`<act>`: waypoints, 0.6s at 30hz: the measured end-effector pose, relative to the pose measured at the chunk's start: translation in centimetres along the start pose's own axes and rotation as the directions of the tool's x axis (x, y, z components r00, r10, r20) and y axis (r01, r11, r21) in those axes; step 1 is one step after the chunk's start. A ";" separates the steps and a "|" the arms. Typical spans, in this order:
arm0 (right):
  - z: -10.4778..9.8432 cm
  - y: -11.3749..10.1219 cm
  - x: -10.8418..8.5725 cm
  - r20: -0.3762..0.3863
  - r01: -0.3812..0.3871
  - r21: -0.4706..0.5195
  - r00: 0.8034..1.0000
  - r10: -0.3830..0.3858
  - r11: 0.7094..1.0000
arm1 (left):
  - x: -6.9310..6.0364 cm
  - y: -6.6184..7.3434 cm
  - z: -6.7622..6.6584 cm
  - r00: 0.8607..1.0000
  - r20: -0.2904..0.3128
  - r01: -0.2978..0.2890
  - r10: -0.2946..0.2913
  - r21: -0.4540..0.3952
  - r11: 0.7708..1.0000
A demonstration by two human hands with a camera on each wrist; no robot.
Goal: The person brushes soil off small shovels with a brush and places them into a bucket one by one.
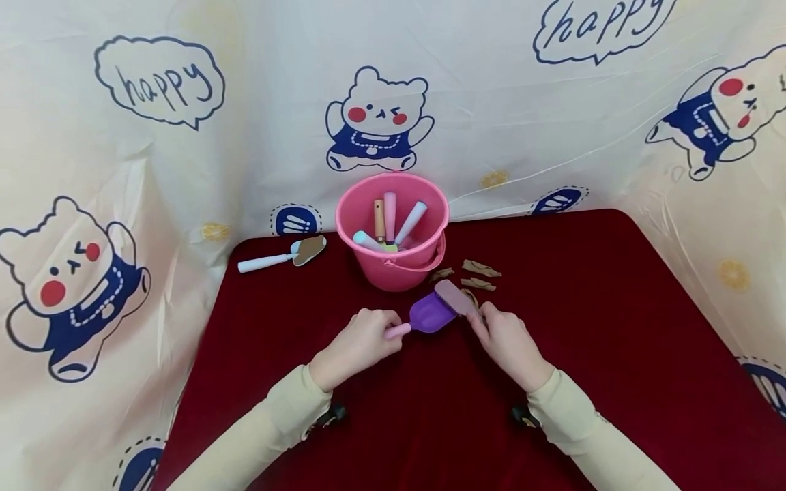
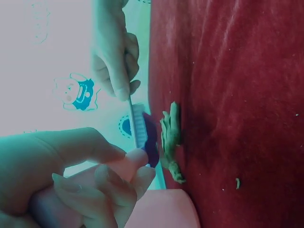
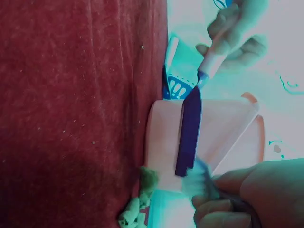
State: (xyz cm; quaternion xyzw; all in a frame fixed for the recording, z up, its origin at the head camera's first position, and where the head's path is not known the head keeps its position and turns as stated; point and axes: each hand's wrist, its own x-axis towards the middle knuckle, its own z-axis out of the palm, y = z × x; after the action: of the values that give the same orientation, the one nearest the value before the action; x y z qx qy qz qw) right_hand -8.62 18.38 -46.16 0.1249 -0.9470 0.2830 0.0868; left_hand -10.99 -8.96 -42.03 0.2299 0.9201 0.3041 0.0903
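In the head view my left hand grips the pink handle of a small purple shovel, its blade turned to the right. My right hand holds a pink brush by its handle. The bristles meet the outer end of the shovel's blade, as the left wrist view shows. In the right wrist view the shovel appears edge-on, above the cloth. Curled brown dry leaves lie just beyond the brush; one is partly hidden behind it. What lies in the blade is hard to make out.
Behind the shovel stands a pink bucket with several handled tools inside, its bail hanging at the right. A trowel with a pale handle lies left of the bucket. Dark red cloth covers the table; a printed curtain hangs behind.
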 end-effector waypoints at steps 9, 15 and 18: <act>0.8 -0.5 -0.2 0.084 0.083 0.107 0.992 -0.093 0.991 | 0.0 0.1 -0.1 1.000 -0.013 -0.009 0.009 0.012 1.000; 1.0 -0.2 -0.3 0.080 0.082 0.093 0.993 -0.089 0.992 | 0.2 0.4 -0.1 0.999 -0.029 -0.033 0.033 0.013 0.999; 0.7 0.4 -0.2 0.030 0.048 0.051 0.998 -0.050 0.998 | 0.2 0.3 -0.1 0.999 -0.026 -0.032 0.032 0.012 0.999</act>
State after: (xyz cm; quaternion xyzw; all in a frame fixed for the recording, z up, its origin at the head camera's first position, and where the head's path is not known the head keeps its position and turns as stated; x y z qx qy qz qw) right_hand -8.58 18.31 -47.03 0.1546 -0.9375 0.3024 0.0759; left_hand -11.10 -8.68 -41.79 0.2412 0.9191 0.3030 0.0721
